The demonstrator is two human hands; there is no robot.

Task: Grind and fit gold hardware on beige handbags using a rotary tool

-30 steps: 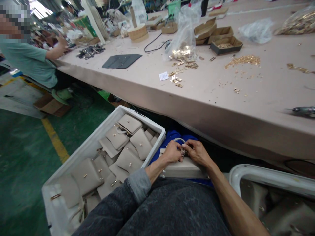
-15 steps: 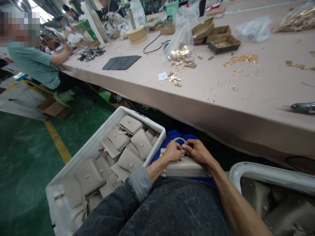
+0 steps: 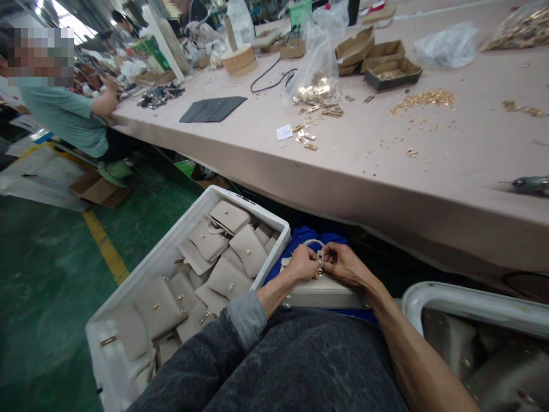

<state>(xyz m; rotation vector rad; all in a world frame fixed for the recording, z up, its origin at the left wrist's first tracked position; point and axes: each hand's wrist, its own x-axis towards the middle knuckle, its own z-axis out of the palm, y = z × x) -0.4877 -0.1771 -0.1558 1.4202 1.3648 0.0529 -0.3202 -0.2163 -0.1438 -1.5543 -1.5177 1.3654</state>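
Note:
A beige handbag (image 3: 330,293) lies across my lap with its flap side up and a curved handle (image 3: 314,242) at its far side. Over it, a small rectangular metal clasp plate (image 3: 320,258) with a slot stands between my two hands. My left hand (image 3: 303,264) is closed, its fingertips at the plate's left edge. From the right, my right hand (image 3: 342,262) pinches the plate's other side with bent fingers. Just beneath the plate shows a small metal turn-lock knob (image 3: 319,273). The fingertips partly hide where they meet the metal.
A white crate (image 3: 124,286) of beige bags stands at left, another white bin (image 3: 412,297) at right. The worktable (image 3: 240,143) ahead carries metal plates (image 3: 306,137), small gold parts (image 3: 424,100), open boxes (image 3: 392,74) and a screwdriver-like tool (image 3: 529,184). A co-worker (image 3: 64,120) sits far left.
The slotted clasp plate now shows upright between my fingers, where the hands covered it before. My right hand has shifted slightly. The co-worker's forearm has moved a little.

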